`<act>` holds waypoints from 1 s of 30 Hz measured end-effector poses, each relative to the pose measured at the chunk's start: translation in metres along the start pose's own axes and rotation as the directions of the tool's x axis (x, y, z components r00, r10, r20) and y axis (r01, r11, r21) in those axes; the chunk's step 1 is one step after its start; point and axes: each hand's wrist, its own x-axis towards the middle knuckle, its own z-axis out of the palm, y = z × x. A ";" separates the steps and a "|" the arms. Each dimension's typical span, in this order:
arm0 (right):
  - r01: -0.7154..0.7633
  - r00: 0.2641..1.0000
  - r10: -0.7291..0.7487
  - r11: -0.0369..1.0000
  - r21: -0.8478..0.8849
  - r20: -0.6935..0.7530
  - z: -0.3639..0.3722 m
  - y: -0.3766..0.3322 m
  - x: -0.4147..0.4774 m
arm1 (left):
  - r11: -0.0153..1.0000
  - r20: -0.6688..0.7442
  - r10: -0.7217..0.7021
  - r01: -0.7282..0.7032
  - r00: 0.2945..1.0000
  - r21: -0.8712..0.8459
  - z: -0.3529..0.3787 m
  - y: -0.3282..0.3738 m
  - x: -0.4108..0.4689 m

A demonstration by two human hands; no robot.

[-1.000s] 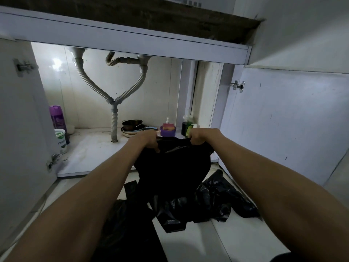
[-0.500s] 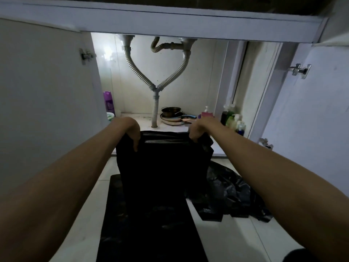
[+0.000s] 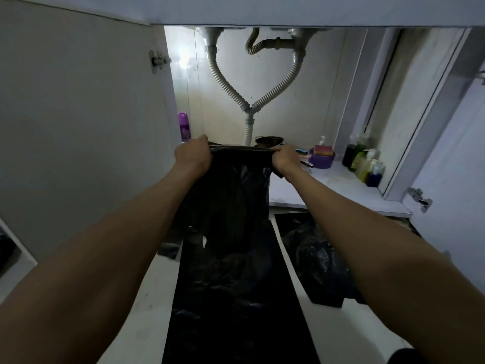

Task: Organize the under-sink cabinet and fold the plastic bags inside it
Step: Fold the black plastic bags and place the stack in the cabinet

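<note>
Head camera: gripped bag (image 3: 236, 195) by top edge with left hand (image 3: 193, 156) and right hand (image 3: 284, 158), curled tight. Stretched flat between fingers (image 3: 202, 140), probably for folding.

1 wide-angle camera on the person's head looks forward and down, close along both forearms. The left hand (image 3: 193, 157) and right hand (image 3: 286, 158) sit mid-frame; beyond them lies the cabinet (image 3: 328, 185) interior, beneath them the floor (image 3: 346, 337).
</note>
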 end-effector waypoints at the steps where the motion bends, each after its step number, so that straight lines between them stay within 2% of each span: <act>1: 0.015 0.999 -0.014 0.999 0.029 -0.036 0.002 -0.002 0.003 | 1.000 -0.031 0.001 -0.002 1.000 -0.016 -0.001 0.000 0.001; 5: 0.083 0.985 -0.071 0.994 0.072 -0.156 0.008 -0.006 0.011 | 0.999 -0.127 -0.004 -0.003 0.992 -0.051 -0.006 0.000 0.000; 12: 0.210 0.944 -0.188 0.976 0.057 -0.270 -0.001 -0.013 0.003 | 0.995 -0.260 0.031 -0.055 0.965 -0.086 -0.013 0.000 -0.006; 14: 0.267 0.930 -0.253 0.963 0.018 -0.266 -0.007 -0.013 0.001 | 0.991 -0.304 0.051 -0.085 0.951 -0.101 -0.017 0.001 -0.011; 16: 0.336 0.916 -0.347 0.938 -0.088 -0.199 -0.013 -0.007 0.002 | 0.990 -0.302 0.098 -0.123 0.948 -0.066 -0.021 -0.002 -0.019; 19: 0.391 0.909 -0.415 0.881 -0.265 -0.039 -0.011 0.016 -0.002 | 0.988 -0.228 0.156 -0.152 0.961 0.036 -0.012 -0.012 -0.035; 24: 0.325 0.945 -0.278 0.840 -0.433 0.171 0.012 0.077 -0.055 | 0.938 0.076 0.231 -0.243 0.970 0.249 0.031 -0.027 -0.087; 28: 0.367 0.914 -0.206 0.787 -0.495 0.349 0.035 0.128 -0.099 | 0.899 0.345 0.234 -0.338 0.909 0.280 0.072 -0.047 -0.141; 30: 0.332 0.890 -0.068 0.775 -0.538 0.451 0.051 0.151 -0.117 | 0.881 0.476 0.214 -0.379 0.853 0.284 0.093 -0.053 -0.169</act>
